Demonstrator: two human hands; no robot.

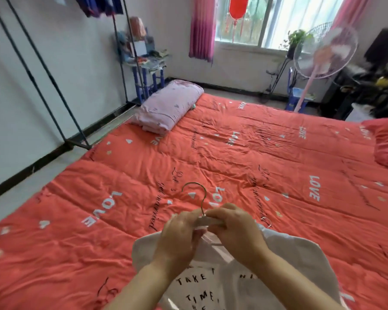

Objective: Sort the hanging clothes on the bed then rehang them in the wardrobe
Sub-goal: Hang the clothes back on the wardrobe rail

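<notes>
Lower centre of frame: left hand (179, 233) and right hand (235, 229) meet at the neck of a hanger (201, 198). Grip of both hands is clenched on it, fingers curled round the pale bar just below the metal hook, which stands up clear above the knuckles.

A white printed T-shirt (285, 260) hangs on that hanger and spreads over the near edge of the bed (143, 166), lower centre to lower right. Judged purpose of the hold: steadying the neck while the collar is seated, so the shirt stays square.

A second small hook (268, 221) shows just right of the right hand; what it belongs to cannot be told.

The wardrobe rail frame (31, 70) stands upper left, well apart from the shirt, with dark garments (99, 5) on it. Rehanging of this shirt not yet done.
</notes>
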